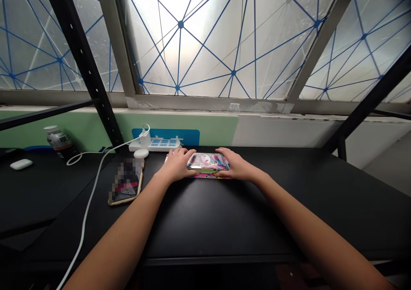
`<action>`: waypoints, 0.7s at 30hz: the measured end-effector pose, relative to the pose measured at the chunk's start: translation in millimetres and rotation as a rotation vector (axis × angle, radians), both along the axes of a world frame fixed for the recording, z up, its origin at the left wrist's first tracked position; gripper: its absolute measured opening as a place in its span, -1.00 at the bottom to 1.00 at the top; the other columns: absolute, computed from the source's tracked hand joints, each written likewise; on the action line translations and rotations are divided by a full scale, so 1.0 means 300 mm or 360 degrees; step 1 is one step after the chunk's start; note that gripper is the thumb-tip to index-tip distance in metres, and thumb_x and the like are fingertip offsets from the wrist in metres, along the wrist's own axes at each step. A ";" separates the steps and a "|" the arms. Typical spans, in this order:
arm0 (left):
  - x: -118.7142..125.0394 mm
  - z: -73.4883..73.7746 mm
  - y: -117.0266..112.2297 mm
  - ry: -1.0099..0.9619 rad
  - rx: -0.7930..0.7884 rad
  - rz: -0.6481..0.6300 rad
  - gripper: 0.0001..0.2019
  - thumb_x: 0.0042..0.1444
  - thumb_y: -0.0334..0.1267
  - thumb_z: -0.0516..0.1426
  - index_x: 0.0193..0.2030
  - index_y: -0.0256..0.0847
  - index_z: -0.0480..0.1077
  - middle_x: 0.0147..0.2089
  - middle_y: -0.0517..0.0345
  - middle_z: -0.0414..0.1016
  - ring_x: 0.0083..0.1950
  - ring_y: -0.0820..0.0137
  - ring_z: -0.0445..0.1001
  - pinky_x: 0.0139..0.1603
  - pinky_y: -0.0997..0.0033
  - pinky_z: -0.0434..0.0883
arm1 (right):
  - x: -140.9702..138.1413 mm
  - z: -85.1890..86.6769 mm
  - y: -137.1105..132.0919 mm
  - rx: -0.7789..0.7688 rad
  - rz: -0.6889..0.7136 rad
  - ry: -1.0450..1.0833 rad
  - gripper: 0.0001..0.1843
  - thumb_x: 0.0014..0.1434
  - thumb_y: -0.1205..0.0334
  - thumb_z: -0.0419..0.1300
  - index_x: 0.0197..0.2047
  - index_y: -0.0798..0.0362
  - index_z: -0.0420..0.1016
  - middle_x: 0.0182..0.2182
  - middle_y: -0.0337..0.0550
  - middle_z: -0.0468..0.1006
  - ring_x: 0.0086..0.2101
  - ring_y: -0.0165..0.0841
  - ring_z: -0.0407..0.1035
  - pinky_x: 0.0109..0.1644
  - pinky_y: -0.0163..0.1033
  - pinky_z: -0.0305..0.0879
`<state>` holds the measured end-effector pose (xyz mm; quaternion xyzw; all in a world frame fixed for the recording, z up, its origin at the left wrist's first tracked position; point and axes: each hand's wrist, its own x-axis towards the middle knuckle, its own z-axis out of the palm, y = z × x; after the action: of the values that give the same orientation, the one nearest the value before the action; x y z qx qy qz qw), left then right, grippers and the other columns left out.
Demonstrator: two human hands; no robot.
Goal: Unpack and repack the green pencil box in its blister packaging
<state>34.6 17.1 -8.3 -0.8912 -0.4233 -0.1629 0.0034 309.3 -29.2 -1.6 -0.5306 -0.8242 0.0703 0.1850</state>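
While the left hand (175, 167) curves round one end of a glossy packet (210, 161), the right hand (237, 166) curves round the other, so the two hold it between them near the back of the black worktop (218, 221). Both thumbs lie toward its near edge. A bright pink strip (208, 176) shows just below; whether it is a separate piece cannot be told. Light, even pressure from both ends should keep the packet square, since a harder push on one side could skew it or crease the wrap. The left forearm (128, 232) is best kept clear of the phone (126, 181) beside it.
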 end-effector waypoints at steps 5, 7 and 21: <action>0.004 -0.006 0.004 -0.0016 0.0088 0.0024 -0.14 -0.05 0.17 0.31 0.36 -0.08 0.21 0.15 -0.14 0.38 0.24 -0.08 0.26 0.28 -0.13 0.10 | 0.016 -0.033 0.039 -0.0018 0.0011 0.0023 -0.09 0.03 -0.06 0.36 0.36 0.03 0.13 0.20 0.10 0.38 0.12 -0.09 0.35 0.16 -0.04 0.31; 0.008 -0.005 -0.001 -0.0031 0.0142 0.0024 -0.14 -0.05 0.17 0.31 0.37 -0.08 0.20 0.15 -0.13 0.37 0.23 -0.08 0.25 0.29 -0.14 0.09 | 0.016 -0.035 0.038 0.0039 -0.0004 0.0005 -0.10 0.01 -0.01 0.37 0.35 0.04 0.15 0.17 0.10 0.39 0.12 -0.08 0.34 0.16 -0.02 0.31; 0.075 0.032 -0.116 -0.0067 0.0595 -0.0033 -0.15 -0.13 -0.02 0.43 0.29 -0.11 0.22 0.36 -0.15 0.17 0.33 -0.04 0.11 0.31 0.00 0.09 | -0.042 0.036 -0.053 0.0625 -0.0246 -0.0126 -0.21 0.00 -0.28 0.34 0.13 0.03 0.25 0.07 0.13 0.44 0.07 0.04 0.35 0.29 0.36 -0.05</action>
<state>56.9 -17.7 1.4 -0.8758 -0.3764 -0.2573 0.1583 296.8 -45.1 9.3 -0.5484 -0.7855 -0.1269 0.2571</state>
